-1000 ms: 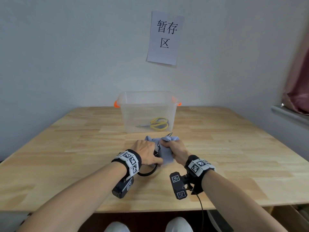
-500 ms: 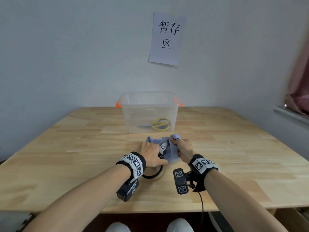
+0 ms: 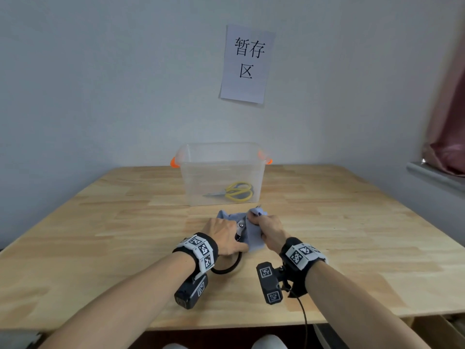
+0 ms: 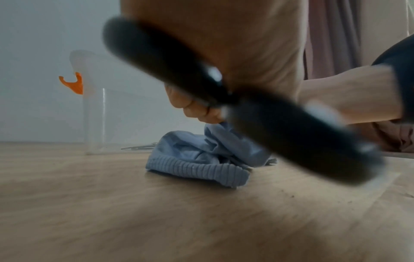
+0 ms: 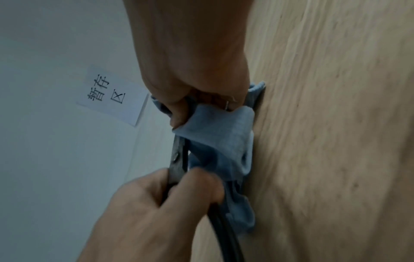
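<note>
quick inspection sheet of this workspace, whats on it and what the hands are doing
surface: wooden table, light planks
job's things: black scissors, blades wrapped in blue cloth
clutter: clear bin behind, holding yellow scissors
grips: left hand holds the black scissors near the pivot; right hand grips the blue cloth round the blades
cables: thin cable hangs from the right wrist camera past the table edge
surroundings: paper sign on wall, curtain at right

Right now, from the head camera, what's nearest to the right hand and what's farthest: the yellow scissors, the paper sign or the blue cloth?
1. The blue cloth, gripped in the right hand, round the black scissors.
2. The yellow scissors, ahead inside the clear box.
3. The paper sign, high on the wall behind.
</note>
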Tool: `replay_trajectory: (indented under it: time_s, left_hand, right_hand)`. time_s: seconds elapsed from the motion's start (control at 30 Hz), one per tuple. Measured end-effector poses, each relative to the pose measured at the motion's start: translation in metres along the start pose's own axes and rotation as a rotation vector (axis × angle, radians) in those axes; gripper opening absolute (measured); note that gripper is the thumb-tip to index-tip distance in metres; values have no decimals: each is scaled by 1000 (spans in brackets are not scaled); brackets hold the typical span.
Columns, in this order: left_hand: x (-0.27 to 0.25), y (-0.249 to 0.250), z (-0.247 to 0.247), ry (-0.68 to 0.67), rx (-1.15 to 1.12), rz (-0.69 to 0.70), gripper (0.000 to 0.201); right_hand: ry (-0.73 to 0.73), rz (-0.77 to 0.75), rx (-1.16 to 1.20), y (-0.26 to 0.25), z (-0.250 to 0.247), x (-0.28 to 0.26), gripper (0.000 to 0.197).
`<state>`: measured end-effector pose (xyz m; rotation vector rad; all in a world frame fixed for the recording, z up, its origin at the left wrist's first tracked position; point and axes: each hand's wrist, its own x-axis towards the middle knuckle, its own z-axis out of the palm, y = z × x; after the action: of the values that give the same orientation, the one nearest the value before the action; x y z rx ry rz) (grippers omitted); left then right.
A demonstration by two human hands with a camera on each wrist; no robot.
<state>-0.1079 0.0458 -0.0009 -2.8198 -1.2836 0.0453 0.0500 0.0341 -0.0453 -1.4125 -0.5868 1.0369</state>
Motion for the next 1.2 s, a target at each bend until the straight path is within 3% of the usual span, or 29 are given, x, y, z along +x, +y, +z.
replay_trajectory:
  time_s: [0.1,0.27,0.57,0.7,0.87,1.2]
  left_hand:
    - [2,-2,-3,27,29,8,44]
    - [-2,1,-2,15,19,29,44]
    - [-2,-1,3,10,25,21,47]
    - [-4,0,0,29,27,29,44]
    - [-7,-3,0,25,16,40,45]
    - [-11,-16,10,-5,9,17,56]
  right_hand:
    - [-91,-60,-45,6,5,0,13]
    - [66,-15,9,-11,-8,4,19]
    - [-29,11,35,9,5,4,5]
    - [64,-17,22,1,-6,18,16]
    - [65,-23,0,3,-9,26,30]
    - [121,-34,23,4,-13,38,33]
